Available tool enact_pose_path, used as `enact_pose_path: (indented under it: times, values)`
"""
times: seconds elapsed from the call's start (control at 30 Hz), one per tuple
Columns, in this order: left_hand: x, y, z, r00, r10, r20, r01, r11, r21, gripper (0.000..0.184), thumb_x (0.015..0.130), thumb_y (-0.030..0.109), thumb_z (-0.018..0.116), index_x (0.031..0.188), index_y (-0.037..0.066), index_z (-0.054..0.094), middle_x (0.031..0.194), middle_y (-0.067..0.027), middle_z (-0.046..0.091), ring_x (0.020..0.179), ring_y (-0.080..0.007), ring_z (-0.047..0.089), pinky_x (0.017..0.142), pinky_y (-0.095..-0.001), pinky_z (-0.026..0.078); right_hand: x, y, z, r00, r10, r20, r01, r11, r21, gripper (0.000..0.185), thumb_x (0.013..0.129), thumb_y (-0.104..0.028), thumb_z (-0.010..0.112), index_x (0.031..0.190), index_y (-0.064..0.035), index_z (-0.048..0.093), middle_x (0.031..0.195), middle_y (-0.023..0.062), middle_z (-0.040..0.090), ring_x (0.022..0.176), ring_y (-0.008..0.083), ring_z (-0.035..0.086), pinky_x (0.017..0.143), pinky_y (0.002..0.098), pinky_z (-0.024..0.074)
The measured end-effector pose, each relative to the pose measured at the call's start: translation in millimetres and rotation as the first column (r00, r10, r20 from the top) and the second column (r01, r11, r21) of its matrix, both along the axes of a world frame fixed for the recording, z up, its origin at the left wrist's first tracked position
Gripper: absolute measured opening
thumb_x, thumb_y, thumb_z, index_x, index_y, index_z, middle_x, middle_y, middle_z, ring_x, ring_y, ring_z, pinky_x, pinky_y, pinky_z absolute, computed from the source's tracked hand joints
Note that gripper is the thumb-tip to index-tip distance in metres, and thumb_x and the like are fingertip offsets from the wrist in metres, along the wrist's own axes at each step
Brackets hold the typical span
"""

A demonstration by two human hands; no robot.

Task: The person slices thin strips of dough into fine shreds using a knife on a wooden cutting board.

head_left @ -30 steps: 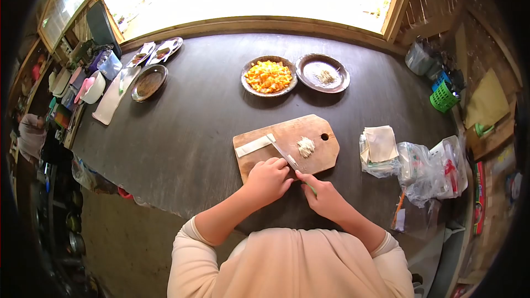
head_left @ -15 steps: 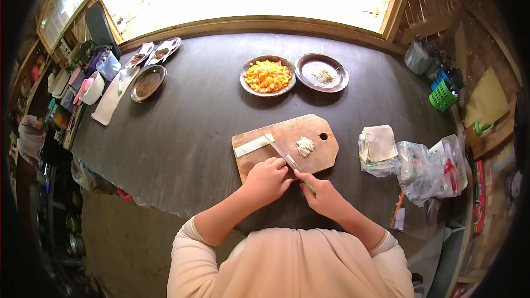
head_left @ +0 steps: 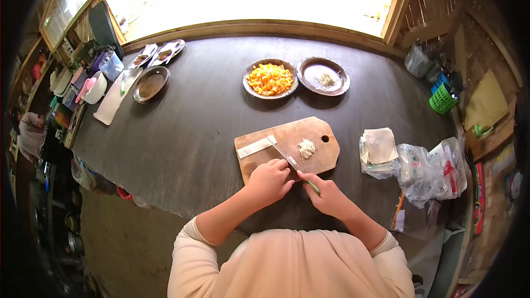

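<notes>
My right hand (head_left: 327, 196) is closed round the green handle of a knife (head_left: 312, 186). The knife's blade slants up and left across a wooden cutting board (head_left: 320, 161). Just left of the blade, my left hand (head_left: 269, 179) rests on the board's near edge with its fingers curled down. What lies under those fingers is hidden. A flat, pale strip (head_left: 256, 147) lies along the board's left side, its right end by the knife tip. To the right of the blade sits a small heap of thin, pale shreds (head_left: 307, 148), with a few small bits beside the blade.
Behind the board stand a bowl of orange chunks (head_left: 270, 80) and a plate (head_left: 338, 85) with a few shreds. A dark, round dish (head_left: 150, 84) is at the left. At the right lie a stack of pale square sheets (head_left: 380, 144) and clear plastic bags (head_left: 422, 174).
The whole view has shifted slightly, so everything appears a little lower. Both hands and the knife keep nearly the same place on the board.
</notes>
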State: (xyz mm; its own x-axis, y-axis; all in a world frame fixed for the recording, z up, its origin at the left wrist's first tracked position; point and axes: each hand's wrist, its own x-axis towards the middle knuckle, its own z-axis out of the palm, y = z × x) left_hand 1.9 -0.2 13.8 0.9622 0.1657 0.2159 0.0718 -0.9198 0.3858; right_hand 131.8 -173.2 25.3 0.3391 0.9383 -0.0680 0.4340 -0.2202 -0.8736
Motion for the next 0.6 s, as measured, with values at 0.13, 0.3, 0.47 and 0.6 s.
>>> enact_pose_path:
  times: [0.13, 0.3, 0.47, 0.6]
  values:
    - [-1, -1, 4, 0.998, 0.013, -0.064, -0.013, 1.0, -0.006, 0.028, 0.088, 0.027, 0.067, 0.095, 0.0, 0.07, 0.107, -0.0119, 0.064, 0.105, -0.0286, 0.062, 0.087, -0.039, 0.053, 1, -9, -5, 0.999, -0.004, 0.034, -0.001, 0.992, 0.129, 0.038, 0.097, -0.009, 0.055, 0.135, -0.0087, 0.055, 0.096, 0.0257, 0.068, 0.084, 0.0415, 0.069, 0.07, 0.0393, 0.0538]
    - [1, -1, 2, 0.996, 0.01, -0.088, -0.01, 1.0, 0.003, 0.028, 0.088, 0.027, 0.067, 0.095, 0.0, 0.07, 0.105, -0.0119, 0.064, 0.105, -0.0287, 0.062, 0.087, -0.0385, 0.053, 1, -2, -2, 0.998, -0.045, -0.032, 0.045, 0.999, -0.017, 0.036, 0.098, -0.008, 0.055, 0.134, -0.008, 0.056, 0.109, 0.0222, 0.069, 0.094, 0.0343, 0.071, 0.081, 0.0354, 0.0531]
    - [0, -1, 4, 0.999, 0.001, -0.037, -0.002, 1.0, -0.025, 0.027, 0.088, 0.026, 0.067, 0.096, 0.001, 0.07, 0.105, -0.012, 0.064, 0.105, -0.029, 0.062, 0.087, -0.0386, 0.053, 2, 0, -4, 1.0, -0.015, -0.016, 0.016, 0.999, 0.037, 0.037, 0.098, -0.009, 0.055, 0.136, -0.0082, 0.055, 0.11, 0.0223, 0.069, 0.097, 0.0349, 0.07, 0.083, 0.0347, 0.0529]
    - [-1, -1, 4, 0.997, 0.004, -0.076, -0.005, 1.0, -0.013, 0.027, 0.087, 0.026, 0.068, 0.097, 0.001, 0.07, 0.107, -0.0125, 0.064, 0.105, -0.0296, 0.062, 0.088, -0.0387, 0.052, -1, -8, -4, 1.0, -0.015, -0.004, 0.015, 0.992, 0.129, 0.038, 0.097, -0.009, 0.055, 0.135, -0.0098, 0.055, 0.093, 0.0257, 0.068, 0.08, 0.0417, 0.068, 0.07, 0.0414, 0.0529]
